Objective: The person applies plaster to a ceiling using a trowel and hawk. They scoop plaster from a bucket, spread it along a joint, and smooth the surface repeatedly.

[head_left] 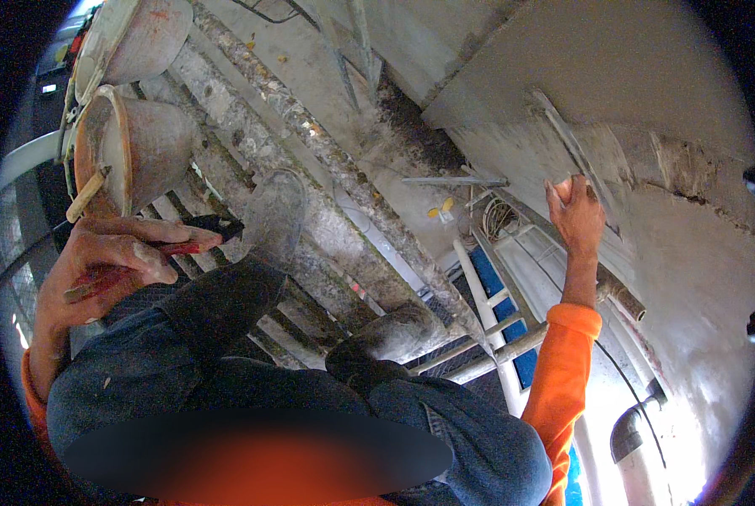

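My right hand (578, 215) is closed around the grip of a plastering trowel (565, 133), its long blade edge-on to me against the wall (672, 261). Wet-looking grey plaster (613, 59) covers the upper part of that wall, with a ragged edge near the blade. On the left, my left hand (112, 263) is wrapped round a tool with a red handle (193, 245) and a black end, held above my left knee; its working part is hard to make out. Beyond that hand stands a mortar-stained bucket (154, 143), with a wooden-handled tool (89, 194) at its rim.
I crouch on a platform of spattered planks (289, 160) with gaps between them. Another bucket (154, 42) stands farther off. White ladder-like rails (487, 308), a scaffold pipe (623, 295), a coiled cable (499, 218) and a grey pipe elbow (634, 430) lie below my right arm.
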Demonstrator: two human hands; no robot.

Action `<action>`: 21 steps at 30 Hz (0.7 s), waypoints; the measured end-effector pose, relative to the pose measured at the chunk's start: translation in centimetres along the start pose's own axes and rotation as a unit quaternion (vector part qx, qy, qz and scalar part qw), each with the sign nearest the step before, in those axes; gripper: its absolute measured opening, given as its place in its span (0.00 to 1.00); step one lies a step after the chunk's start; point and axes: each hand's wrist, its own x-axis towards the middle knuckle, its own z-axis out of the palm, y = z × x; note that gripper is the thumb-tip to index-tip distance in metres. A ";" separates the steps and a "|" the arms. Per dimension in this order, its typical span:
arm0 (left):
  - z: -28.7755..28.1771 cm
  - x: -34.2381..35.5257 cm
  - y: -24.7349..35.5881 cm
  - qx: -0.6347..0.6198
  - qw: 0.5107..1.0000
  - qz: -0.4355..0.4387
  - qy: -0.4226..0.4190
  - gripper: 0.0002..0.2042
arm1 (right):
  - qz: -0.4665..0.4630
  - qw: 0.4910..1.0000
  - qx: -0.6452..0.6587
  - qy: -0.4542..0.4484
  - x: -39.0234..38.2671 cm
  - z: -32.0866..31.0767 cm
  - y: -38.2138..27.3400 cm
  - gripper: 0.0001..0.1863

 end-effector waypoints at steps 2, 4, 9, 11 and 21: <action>-0.2 0.0 -0.2 -0.030 1.000 0.003 -0.002 0.10 | 0.004 1.000 0.013 0.004 -0.5 -0.4 0.5 0.27; -0.2 -0.2 -0.5 -0.061 0.998 0.006 -0.003 0.10 | 0.009 1.000 0.013 -0.005 -0.8 -0.4 0.6 0.27; -0.7 -1.0 -1.0 -0.054 0.998 -0.014 -0.020 0.09 | 0.005 1.000 0.006 -0.017 0.4 1.4 -0.3 0.27; -1.2 -1.2 -1.3 0.003 0.999 -0.025 -0.034 0.17 | -0.012 1.000 0.011 -0.009 0.7 1.7 -0.4 0.26; -0.7 -1.2 -2.5 -0.091 0.996 -0.005 0.002 0.14 | -0.015 0.999 -0.026 -0.034 0.8 3.8 0.3 0.29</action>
